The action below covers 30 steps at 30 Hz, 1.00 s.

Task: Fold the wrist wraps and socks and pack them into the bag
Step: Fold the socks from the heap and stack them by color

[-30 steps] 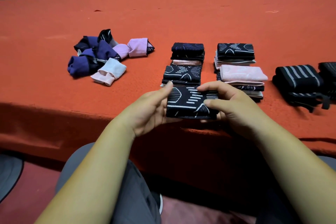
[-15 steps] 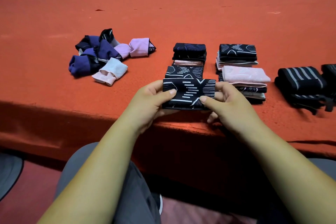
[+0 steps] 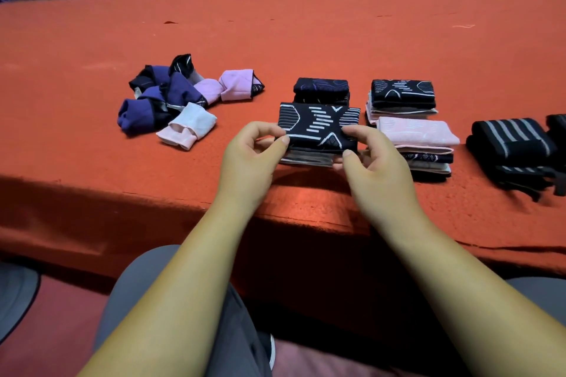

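Left grip (image 3: 254, 150), right grip (image 3: 364, 153) pinch folded sock (image 3: 318, 128) over low stack (image 3: 306, 160). Just beyond grips: dark stack (image 3: 321, 89). Just right of right grip: pink-topped stack (image 3: 418, 136), patterned stack (image 3: 402, 95) behind it, narrow lane between columns. Left of left grip: bare bench (image 3: 306, 34) strip, then loose sock pile (image 3: 171, 101). Further right: wrist wraps (image 3: 511, 147). Far bench open.

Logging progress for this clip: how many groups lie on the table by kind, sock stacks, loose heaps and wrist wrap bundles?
Folded sock stacks: 4 (near middle stack under the held patterned sock, far middle stack, near right stack, far right stack)
Loose sock heaps: 1 (left heap)
Wrist wrap bundles: 2 (striped bundle, edge-cut bundle)
Total: 7
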{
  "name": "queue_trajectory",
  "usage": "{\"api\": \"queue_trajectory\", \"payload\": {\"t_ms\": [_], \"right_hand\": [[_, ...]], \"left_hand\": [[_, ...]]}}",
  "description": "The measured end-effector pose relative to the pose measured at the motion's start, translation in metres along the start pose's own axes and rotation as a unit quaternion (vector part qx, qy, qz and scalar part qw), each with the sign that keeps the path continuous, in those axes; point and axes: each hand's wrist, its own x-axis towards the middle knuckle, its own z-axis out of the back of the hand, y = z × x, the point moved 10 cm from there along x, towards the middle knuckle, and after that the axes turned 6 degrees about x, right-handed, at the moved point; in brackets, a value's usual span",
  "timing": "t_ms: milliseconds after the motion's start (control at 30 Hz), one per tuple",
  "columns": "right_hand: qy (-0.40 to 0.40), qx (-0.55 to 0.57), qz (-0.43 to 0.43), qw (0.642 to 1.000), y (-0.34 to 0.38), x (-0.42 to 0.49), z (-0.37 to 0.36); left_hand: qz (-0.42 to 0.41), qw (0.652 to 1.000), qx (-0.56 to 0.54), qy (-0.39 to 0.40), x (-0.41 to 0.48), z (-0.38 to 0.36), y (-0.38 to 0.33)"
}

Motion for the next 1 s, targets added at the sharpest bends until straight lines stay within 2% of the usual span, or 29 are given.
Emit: {"api": "queue_trajectory", "payload": {"t_ms": [200,333,433,667,1000], "right_hand": [[0.036,-0.084,0.035,0.995,-0.002,0.025,-0.018],[0.099,-0.153,0.005,0.983,-0.019,0.031,-0.035],[0.121,-0.17,-0.017,0.978,-0.032,0.028,-0.04],[0.094,-0.144,0.027,0.985,-0.022,0.02,-0.032],[-0.014,-0.17,0.084,0.982,0.003,-0.007,-0.024]], "left_hand": [[-0.014,0.999,0.051,0.005,0.019,-0.009,-0.001],[-0.031,0.985,0.159,0.062,0.024,-0.029,0.008],[-0.04,0.98,0.183,0.066,0.024,-0.03,0.012],[-0.014,0.982,0.176,0.073,0.021,-0.019,0.014],[0.034,0.968,0.248,0.015,0.023,0.035,0.025]]}}
